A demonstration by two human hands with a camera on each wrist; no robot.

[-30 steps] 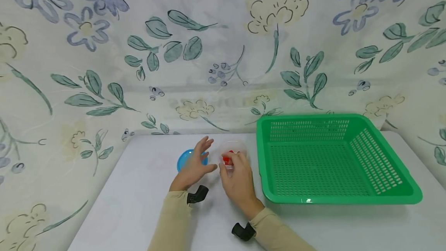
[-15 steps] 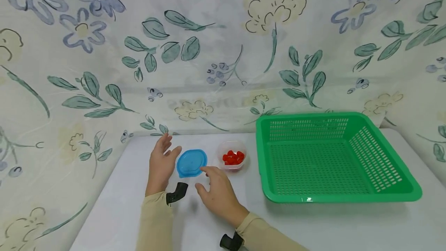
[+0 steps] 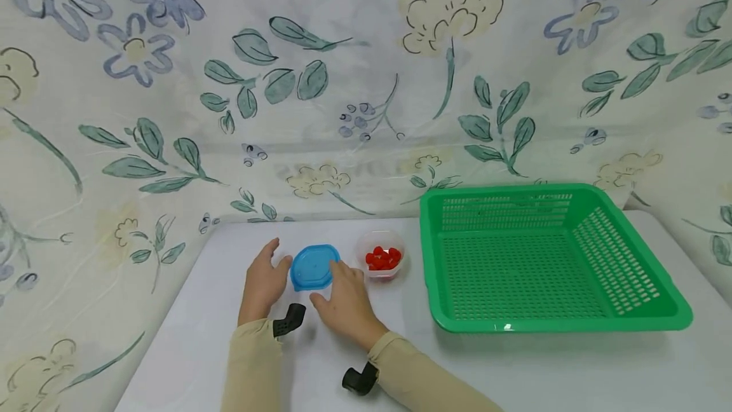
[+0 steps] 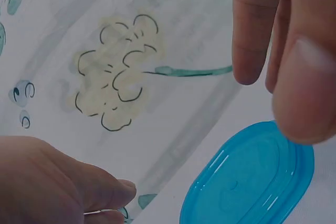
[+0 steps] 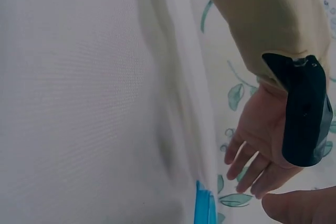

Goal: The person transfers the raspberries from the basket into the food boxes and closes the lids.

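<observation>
A flat blue lid [image 3: 312,268] with rounded corners lies on the table between the two hands. At its left side, my left hand [image 3: 264,285] has its fingers extended and its thumb apart. My right hand [image 3: 345,302] reaches from below right, and its fingertips overlap the lid's right edge in the head view. The thumb of that hand stands away from the fingers, near the lid's lower corner. In the left wrist view the lid [image 4: 247,177] shows at the lower right, below some fingers. A clear plastic container [image 3: 382,238] with small red pieces [image 3: 383,259] stands right of the lid.
A large green plastic basket [image 3: 515,326] occupies the right part of the white table [image 3: 194,336]. Behind the table hangs a flowered cloth [image 3: 366,81]. Each wrist carries a black camera, such as the left one [image 3: 290,319].
My right hand has left the container of red pieces and moved left to the lid. My left hand has drawn back left, from over the lid to its side.
</observation>
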